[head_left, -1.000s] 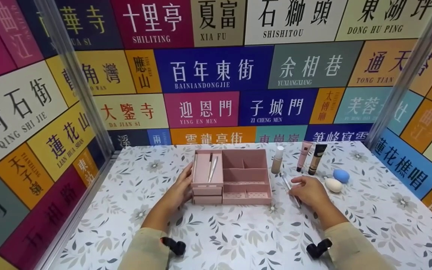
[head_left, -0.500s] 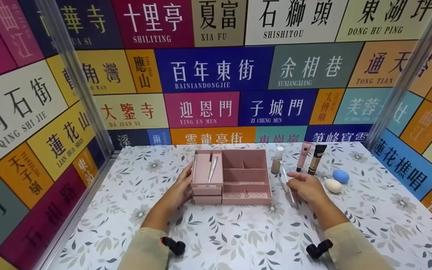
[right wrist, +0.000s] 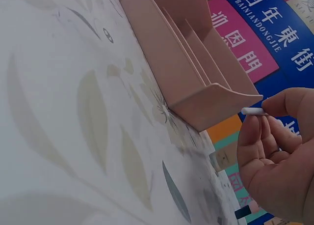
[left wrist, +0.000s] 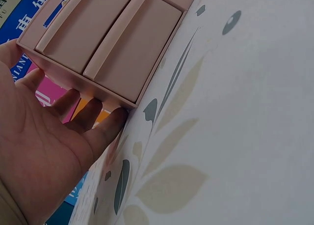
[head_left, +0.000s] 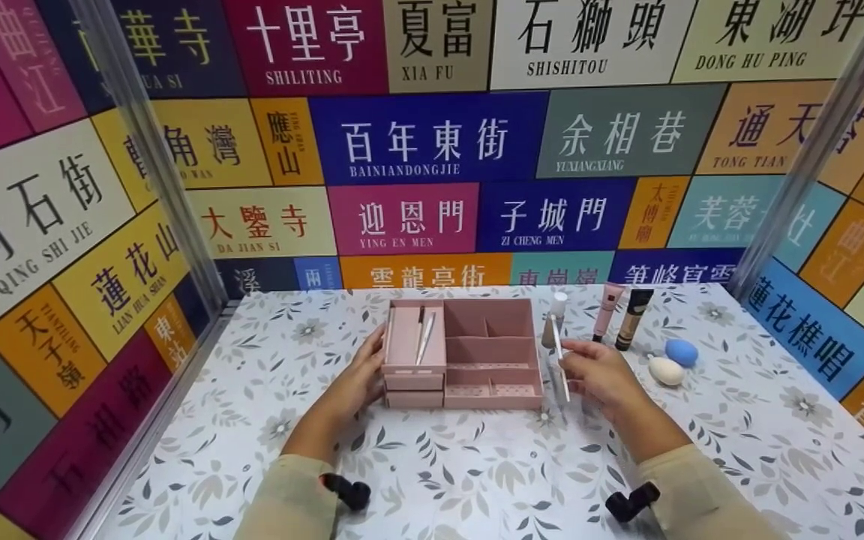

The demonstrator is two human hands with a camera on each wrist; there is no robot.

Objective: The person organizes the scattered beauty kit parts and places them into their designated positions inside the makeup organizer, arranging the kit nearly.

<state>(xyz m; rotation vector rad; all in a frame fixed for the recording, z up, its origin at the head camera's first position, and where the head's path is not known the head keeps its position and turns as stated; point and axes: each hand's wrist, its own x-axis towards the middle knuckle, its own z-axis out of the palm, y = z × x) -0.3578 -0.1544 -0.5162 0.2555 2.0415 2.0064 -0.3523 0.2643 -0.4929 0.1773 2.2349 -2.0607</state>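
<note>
A pink organizer box [head_left: 493, 352] stands on the table, two drawers at its left and divided compartments at its right. My left hand [head_left: 361, 376] touches the box's left side; in the left wrist view its fingers [left wrist: 93, 112] lie loosely extended against the wall beside the drawers. Between thumb and fingertips, my right hand [head_left: 606, 376] pinches a slim white pen [head_left: 556, 335], raised off the table just right of the box. The right wrist view shows one white end of that pen [right wrist: 251, 111] poking out of the pinch.
Two slim pens [head_left: 424, 337] lie on top of the drawer unit. Right of the box stand a white-capped bottle [head_left: 558, 304], a pink tube [head_left: 607, 311] and a black-and-gold tube [head_left: 633, 321]. A blue sponge [head_left: 682, 352] and a cream sponge [head_left: 667, 370] rest nearby.
My right hand has lifted the white pen off the table and brought it leftward, closer to the box. The left hand and the box have stayed put.
</note>
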